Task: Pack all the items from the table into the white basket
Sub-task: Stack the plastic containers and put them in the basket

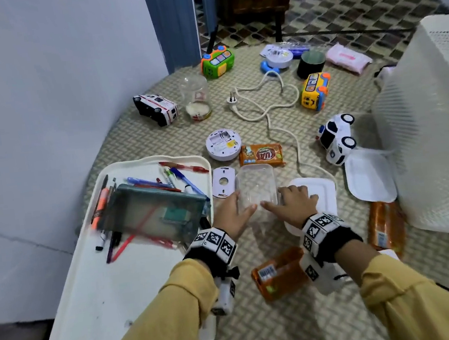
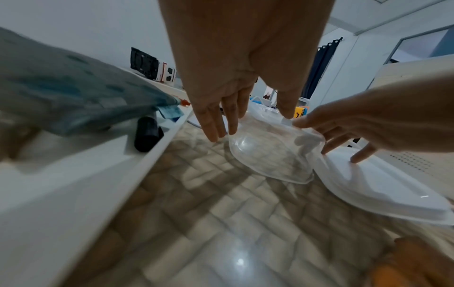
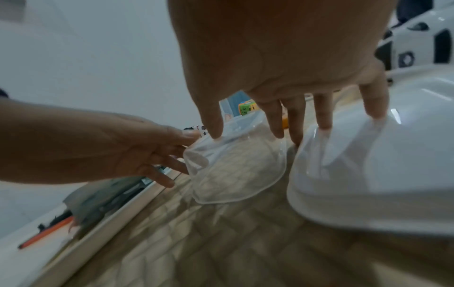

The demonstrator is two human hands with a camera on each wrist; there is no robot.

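A clear plastic container [image 1: 256,185] [image 2: 270,151] [image 3: 236,167] sits on the woven table mat between my two hands. My left hand [image 1: 242,201] [image 2: 253,124] touches its left side with straight fingers, and the thumb lies at the near rim. My right hand [image 1: 274,199] [image 3: 255,136] has its thumb on the near rim and fingers along the right side. Its outer fingers rest on a white lid [image 1: 320,189] [image 3: 368,165] beside the container. The tall white basket [image 1: 435,117] stands at the right edge.
A white tray [image 1: 118,279] with pens and a grey pouch [image 1: 153,214] lies to the left. Orange packets [image 1: 280,272], a soap bar [image 1: 261,155], a white toy car [image 1: 337,137], a white foam box [image 1: 370,178], a cable [image 1: 266,103], other toy vehicles and a jar [image 1: 195,97] lie on the mat beyond.
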